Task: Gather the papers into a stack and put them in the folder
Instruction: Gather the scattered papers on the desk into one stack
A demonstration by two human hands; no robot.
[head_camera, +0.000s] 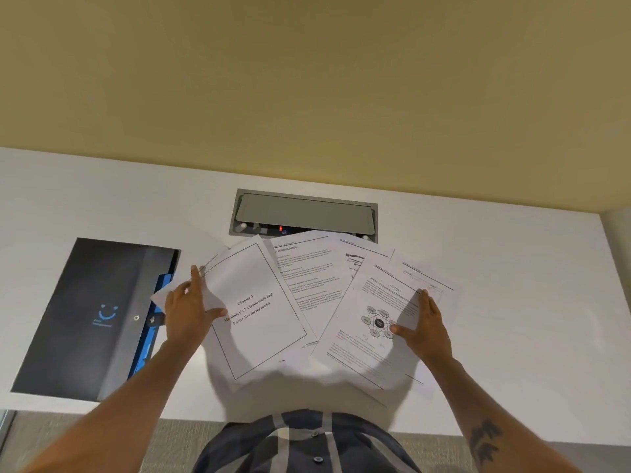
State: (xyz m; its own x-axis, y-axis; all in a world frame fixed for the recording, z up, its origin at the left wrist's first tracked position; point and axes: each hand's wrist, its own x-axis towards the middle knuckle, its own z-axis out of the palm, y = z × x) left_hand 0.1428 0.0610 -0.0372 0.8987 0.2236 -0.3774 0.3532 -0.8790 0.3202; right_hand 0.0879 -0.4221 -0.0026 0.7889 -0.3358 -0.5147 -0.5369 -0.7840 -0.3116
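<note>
White desk [495, 302] against yellow wall [307, 80], papers [307, 295] fanned out

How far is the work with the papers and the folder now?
Done: nothing finished; the papers lie fanned out on the desk. In hand: the left hand and right hand press flat on the fan's outer sheets. Left: squaring a stack and putting it into the closed dark folder.

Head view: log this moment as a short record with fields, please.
surface: white desk
papers: fanned, overlapping sheets, not yet stacked
top left sheet: Chapter 3 title page
folder: dark folder, closed, left of the papers
left hand: flat on the fan's left edge
right hand: flat on the diagram page
</note>
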